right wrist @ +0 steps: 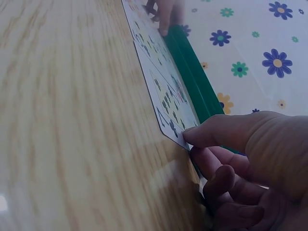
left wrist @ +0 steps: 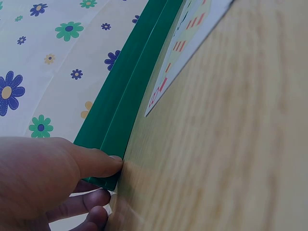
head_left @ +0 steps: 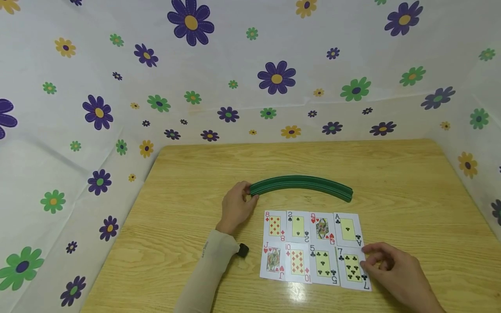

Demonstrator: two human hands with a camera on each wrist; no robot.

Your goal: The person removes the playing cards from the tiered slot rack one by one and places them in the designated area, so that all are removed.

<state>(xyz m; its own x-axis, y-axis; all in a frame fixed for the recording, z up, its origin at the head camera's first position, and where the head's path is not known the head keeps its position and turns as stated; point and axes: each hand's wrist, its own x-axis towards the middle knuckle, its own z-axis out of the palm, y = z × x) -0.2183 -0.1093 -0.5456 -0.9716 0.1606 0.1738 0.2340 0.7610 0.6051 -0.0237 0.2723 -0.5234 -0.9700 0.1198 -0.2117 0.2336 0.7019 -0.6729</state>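
Observation:
A curved green card holder [head_left: 301,181] with grooves along its length lies on the table behind two rows of playing cards. My left hand [head_left: 236,206] grips its left end, the thumb laid on top in the left wrist view [left wrist: 98,162]. At the right end of the front row is the seven of clubs [head_left: 353,268]. My right hand [head_left: 399,271] pinches that card's right edge between thumb and curled fingers; the thumb [right wrist: 211,132] overlaps its border in the right wrist view. The ace of clubs [head_left: 347,229] lies just behind it, all cards face up.
Back row also: eight of diamonds [head_left: 275,226], two of spades [head_left: 298,226], queen of hearts [head_left: 322,228]. Front row: jack of hearts [head_left: 272,262], ten of diamonds [head_left: 297,262], five of clubs [head_left: 323,264]. A flowered cloth [head_left: 235,56] encloses the wooden table [head_left: 176,174].

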